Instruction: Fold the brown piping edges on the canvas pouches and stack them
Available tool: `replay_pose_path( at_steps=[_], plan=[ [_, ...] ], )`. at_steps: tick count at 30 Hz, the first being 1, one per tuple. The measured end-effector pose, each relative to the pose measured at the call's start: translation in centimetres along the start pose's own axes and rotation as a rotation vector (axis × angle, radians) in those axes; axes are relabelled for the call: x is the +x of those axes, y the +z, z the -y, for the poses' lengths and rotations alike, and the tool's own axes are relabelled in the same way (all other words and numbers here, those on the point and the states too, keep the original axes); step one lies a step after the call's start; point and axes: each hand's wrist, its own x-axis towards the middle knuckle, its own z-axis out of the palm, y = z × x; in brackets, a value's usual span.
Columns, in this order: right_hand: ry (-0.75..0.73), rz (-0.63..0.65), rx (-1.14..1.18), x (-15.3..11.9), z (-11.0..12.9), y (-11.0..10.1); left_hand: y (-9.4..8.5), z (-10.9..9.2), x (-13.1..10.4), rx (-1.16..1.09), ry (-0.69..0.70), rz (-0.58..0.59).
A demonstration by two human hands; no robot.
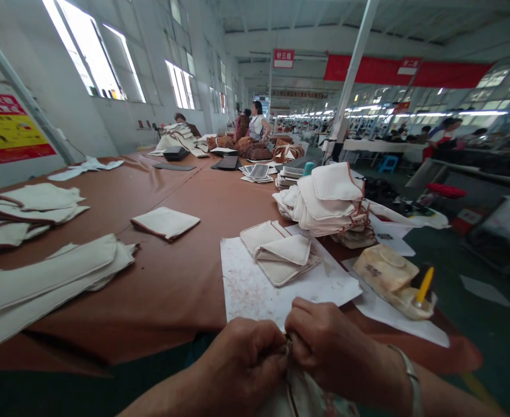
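Both my hands meet at the table's front edge, pinching a cream fabric piece (303,394) with a brown edge or seam. My left hand (248,359) has its fingers curled closed on the piece's upper end. Right against it, my right hand (328,341) grips the same spot, thumb and fingers pressed together; a bracelet is on that wrist. The rest of the piece hangs below, partly out of view. Just beyond my hands, folded cream fabric pieces (281,255) with brown piping lie on a white sheet (246,289) strewn with small scraps.
A tall stack of cream pieces (328,197) stands behind the sheet. At right are a cut-open plastic container (385,269) and a yellow-handled brush (424,286). More cream pieces (64,278) lie left on the brown table (181,278). People (257,121) stand at the far end.
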Motion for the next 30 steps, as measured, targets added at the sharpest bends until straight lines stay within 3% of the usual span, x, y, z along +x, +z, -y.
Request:
replay_pose_path(
  at_steps=[2, 6, 10, 12, 17, 21, 30],
  plan=[
    [0.028, -0.003, 0.079, 0.2, -1.1, -0.3, 0.0, 0.3, 0.0, -0.134, -0.047, 0.028],
    [0.186, -0.122, 0.470, -0.1, -1.8, -1.3, 0.1, 1.6, 0.1, -0.498, -0.067, 0.039],
    [0.240, -0.050, 0.692, -0.6, -0.3, -1.2, 0.2, 2.5, 0.3, -0.553, -0.121, 0.024],
    [0.210, -0.025, 0.692, -0.7, 0.3, -0.8, 0.2, 2.5, 0.3, -0.534, -0.125, 0.025],
    [0.026, -0.155, 0.501, -0.8, 0.2, -0.3, 0.1, 2.4, 0.2, -0.477, -0.099, 0.033],
    [-0.058, -0.160, 0.400, -1.2, 0.5, -0.4, 0.2, 2.8, 0.2, -0.471, -0.110, 0.010],
    [-0.022, -0.111, 0.408, -1.3, 1.2, 0.9, 0.8, 2.7, 0.2, -0.507, -0.113, -0.034]
  ],
)
